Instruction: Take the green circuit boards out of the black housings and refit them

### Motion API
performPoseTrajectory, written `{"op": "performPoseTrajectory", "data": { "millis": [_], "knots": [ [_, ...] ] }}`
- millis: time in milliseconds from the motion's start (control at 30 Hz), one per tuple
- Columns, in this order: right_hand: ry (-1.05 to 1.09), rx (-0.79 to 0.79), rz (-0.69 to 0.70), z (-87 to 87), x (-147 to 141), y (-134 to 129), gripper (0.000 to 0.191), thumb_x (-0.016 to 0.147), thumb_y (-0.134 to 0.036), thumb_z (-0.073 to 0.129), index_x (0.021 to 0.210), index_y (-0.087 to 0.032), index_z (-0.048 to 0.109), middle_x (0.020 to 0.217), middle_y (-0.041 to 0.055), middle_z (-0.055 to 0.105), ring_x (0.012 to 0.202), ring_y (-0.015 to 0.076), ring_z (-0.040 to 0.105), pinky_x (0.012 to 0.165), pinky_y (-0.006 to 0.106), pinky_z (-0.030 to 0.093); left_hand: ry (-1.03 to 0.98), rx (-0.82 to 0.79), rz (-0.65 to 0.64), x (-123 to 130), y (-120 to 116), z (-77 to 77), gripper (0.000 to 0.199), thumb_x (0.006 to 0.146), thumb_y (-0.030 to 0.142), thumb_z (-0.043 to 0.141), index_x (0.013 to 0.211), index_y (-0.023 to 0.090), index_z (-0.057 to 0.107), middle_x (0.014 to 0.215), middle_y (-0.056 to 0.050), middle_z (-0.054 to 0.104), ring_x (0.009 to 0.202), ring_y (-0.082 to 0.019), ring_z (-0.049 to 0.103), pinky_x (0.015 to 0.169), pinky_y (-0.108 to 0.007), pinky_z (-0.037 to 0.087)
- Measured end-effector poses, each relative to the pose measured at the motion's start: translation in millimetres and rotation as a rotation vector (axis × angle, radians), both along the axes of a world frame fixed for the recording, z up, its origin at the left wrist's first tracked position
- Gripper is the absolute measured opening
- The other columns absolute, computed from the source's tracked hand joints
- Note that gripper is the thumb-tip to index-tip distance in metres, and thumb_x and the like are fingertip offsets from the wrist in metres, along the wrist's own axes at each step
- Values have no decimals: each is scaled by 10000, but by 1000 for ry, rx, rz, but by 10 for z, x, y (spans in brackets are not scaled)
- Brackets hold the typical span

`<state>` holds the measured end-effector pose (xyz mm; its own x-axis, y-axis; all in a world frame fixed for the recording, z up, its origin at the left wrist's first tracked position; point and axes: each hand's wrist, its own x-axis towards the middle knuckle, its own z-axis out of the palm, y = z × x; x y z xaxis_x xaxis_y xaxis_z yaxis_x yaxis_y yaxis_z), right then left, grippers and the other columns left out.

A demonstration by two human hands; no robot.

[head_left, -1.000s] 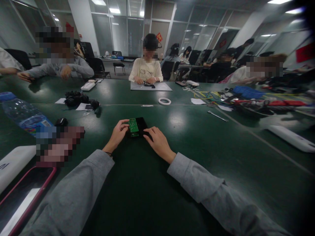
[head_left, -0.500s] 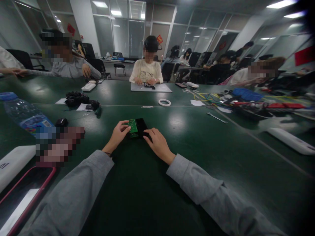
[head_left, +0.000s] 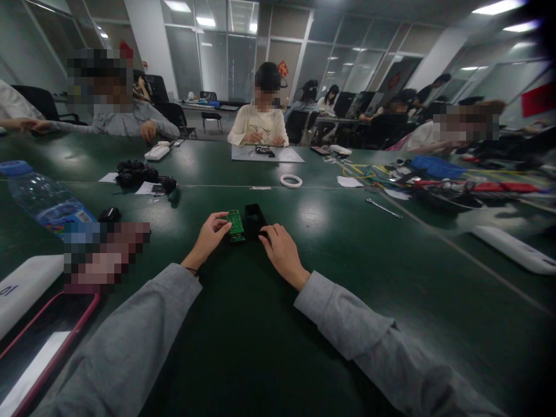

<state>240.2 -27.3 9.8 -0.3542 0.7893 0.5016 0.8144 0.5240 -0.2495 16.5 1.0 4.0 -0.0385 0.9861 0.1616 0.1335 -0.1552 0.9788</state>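
Note:
My left hand point(head_left: 214, 233) is closed on a green circuit board point(head_left: 236, 222), gripping it by its left side with thumb and fingers. Just right of the board lies a black plastic case point(head_left: 254, 219), a narrow gap between the two. My right hand point(head_left: 280, 250) is closed on the case's near right edge, thumb and fingertips against it. Both things are at the middle of the green table point(head_left: 330, 324). The far side of the board and what is inside the dark case cannot be made out.
At left are a water bottle point(head_left: 52, 202), a phone point(head_left: 47, 336) in a pink case and a white device point(head_left: 26, 284). Ahead lie a tape ring point(head_left: 291, 181), a wrench point(head_left: 384, 208) and black cables point(head_left: 139, 174). Tangled wires point(head_left: 434, 179) spread at right. A person point(head_left: 258, 124) sits opposite.
My right hand has shifted right with the black case, opening a gap between it and the circuit board. My left hand and the board have hardly moved.

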Motion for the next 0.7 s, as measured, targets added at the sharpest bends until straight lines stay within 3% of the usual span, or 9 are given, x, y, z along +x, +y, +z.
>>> {"op": "performPoseTrajectory", "data": {
  "millis": [700],
  "knots": [
    [68, -4, -7, 23, -15, -18, 194, 962, -272, 451, 1114, -192, 541, 980, 82, 523, 876, 221, 527, 730, 343, 466, 12, 18, -30, -34, 32, -73, 466, 788, 356, 641, 1202, 183, 515, 1033, -88, 650, 957, -206, 635, 886, -421, 500]
  ]
}}
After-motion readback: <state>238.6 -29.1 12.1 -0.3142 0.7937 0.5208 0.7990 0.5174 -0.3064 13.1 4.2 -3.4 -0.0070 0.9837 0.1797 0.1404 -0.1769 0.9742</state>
